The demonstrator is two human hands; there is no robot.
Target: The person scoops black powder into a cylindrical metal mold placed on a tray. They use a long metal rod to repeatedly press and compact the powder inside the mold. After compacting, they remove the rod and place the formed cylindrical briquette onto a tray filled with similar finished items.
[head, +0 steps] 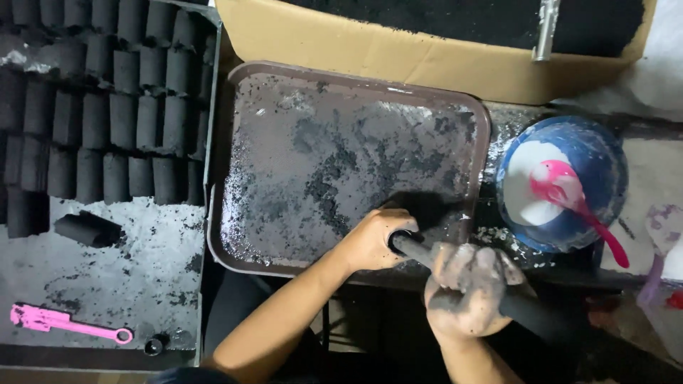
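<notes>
Black soot coated nearly everything in this lot. Your left hand [373,240] was curled closed around a short dark tube [398,242] standing at the near edge of the brown tray [235,178], fingers wrapped about its mouth. Your right hand [466,288], grey with dust, was closed in a fist around a dark rod [420,250] whose tip entered the tube between your two hands; the rod ran back under the fist toward the lower right. The tube looked rigid and probably metal, likely moderate in weight, but its powder film would make it slippery, so a full wrap near the top, as you had it, seemed the safest hold. The rod appeared stiff and best gripped mid-shaft. Tray floor: scattered with black powder and pale residue. Left of the tray: a metal sheet [107,284] carrying rows of black cylinders [107,121], with one loose cylinder [89,229] lying apart and a pink tool [67,323] near the front edge. These cylinders looked crumbly and would want gentle handling. Right of the tray: a blue bowl [605,163] of white powder with a pink spoon [576,199] resting in it. Behind: a cardboard box [370,46] holding black powder.
</notes>
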